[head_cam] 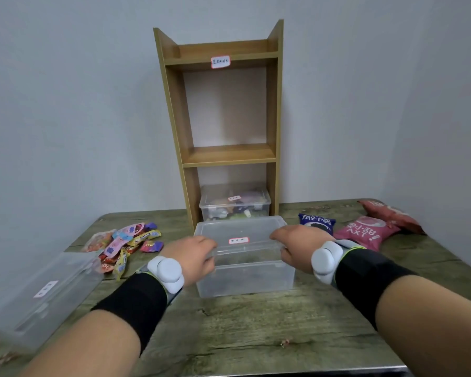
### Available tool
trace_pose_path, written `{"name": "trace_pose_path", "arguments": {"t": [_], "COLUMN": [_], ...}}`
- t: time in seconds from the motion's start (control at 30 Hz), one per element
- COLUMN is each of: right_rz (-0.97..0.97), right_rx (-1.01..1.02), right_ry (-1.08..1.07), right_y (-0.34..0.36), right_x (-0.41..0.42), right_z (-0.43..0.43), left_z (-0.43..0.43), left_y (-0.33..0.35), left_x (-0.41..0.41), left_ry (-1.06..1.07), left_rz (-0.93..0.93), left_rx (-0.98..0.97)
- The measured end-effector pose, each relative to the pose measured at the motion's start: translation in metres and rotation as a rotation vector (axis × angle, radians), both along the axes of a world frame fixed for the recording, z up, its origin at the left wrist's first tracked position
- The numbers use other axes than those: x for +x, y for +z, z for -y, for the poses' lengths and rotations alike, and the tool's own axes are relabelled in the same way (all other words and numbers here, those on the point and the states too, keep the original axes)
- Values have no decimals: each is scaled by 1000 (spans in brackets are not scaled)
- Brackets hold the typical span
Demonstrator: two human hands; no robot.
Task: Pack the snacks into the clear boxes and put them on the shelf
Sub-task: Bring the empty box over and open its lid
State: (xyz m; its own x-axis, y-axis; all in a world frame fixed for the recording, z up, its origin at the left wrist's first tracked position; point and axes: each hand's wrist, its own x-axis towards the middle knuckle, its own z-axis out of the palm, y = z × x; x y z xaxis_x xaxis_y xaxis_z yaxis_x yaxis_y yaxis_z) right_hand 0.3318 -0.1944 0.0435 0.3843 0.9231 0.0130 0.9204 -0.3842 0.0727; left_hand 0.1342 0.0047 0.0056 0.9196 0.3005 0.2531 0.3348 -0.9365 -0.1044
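1. Left box [44, 292]: clear, with its lid on and a white label. It lies tilted at the near left edge of the table [256, 336], blurred and partly out of frame. The table is weathered grey-green wood grain with a dark front rim. Plain pale walls [65, 104] meet in a corner behind it.
2. The candies [123, 244] are a loose heap of small pink, yellow, red and purple wrappers. They lie on the table just beyond that box.
3. The left hand [193, 261] has a black band and a white device at the wrist. Its fingers curl over the left end of the lid [239, 232] and grip it.
4. The middle box [245, 278] is clear and stands at the table's centre, close in front of the shelf [223, 156]. The lid lies on top with a red-edged label. I cannot tell whether it is snapped down.
5. The shelf is narrow, wooden and upright on the table against the back wall, with a label on its top board. Its bottom bay holds the shelf box [234, 210], which is clear, lidded, labelled and full of snacks. The middle box stands in front of that bay.
6. The right hand [297, 246] wears the same band and device. Its thumb is on top of the lid's right end and its fingers curl round the edge, holding it.
7. The blue bag [317, 221], pink bag [365, 232] and red bag [392, 213] lie in a row on the table right of the middle box. The red bag is nearest the right wall.
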Motion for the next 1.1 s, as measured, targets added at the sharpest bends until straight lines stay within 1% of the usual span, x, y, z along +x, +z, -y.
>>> {"name": "trace_pose_path", "arguments": {"t": [0.07,0.2,0.3,0.37,0.43,0.5,0.6,0.67,0.8,0.9,0.97,1.03,1.1], "right_rz": [-22,-17,-118,-219,-314,-412,-552,-599,-612,-622,-604,-578,-584], "right_rx": [62,216,344,479,622,712,737,752,618,571,585,631,682], "right_ry": [-11,8,-26,-87,-183,-318,-506,-582,-609,-611,-617,-638,-641], "right_y": [16,46,61,64,60,50,23,6,-22,-33,-36,-36,-35], "right_x": [6,26,47,65,81,90,105,113,122,121,116,113,110], "right_z": [-3,-23,-48,-67,-86,-99,-121,-131,-144,-151,-154,-152,-147], "left_z": [-7,-34,-63,-79,-95,-105,-122,-129,-141,-144,-147,-146,-141], "left_y": [15,47,65,71,71,65,42,23,-9,-25,-31,-32,-24], "left_x": [2,18,37,51,66,76,94,103,110,110,108,104,99], "left_ry": [0,65,127,179,272,389,469,491,559,580,587,592,557], "left_rz": [94,257,395,500,613,644,554,480,471,506,533,643,810], "left_rx": [-6,-95,-172,-281,-432,-555,-620,-653,-707,-758,-748,-720,-642]}}
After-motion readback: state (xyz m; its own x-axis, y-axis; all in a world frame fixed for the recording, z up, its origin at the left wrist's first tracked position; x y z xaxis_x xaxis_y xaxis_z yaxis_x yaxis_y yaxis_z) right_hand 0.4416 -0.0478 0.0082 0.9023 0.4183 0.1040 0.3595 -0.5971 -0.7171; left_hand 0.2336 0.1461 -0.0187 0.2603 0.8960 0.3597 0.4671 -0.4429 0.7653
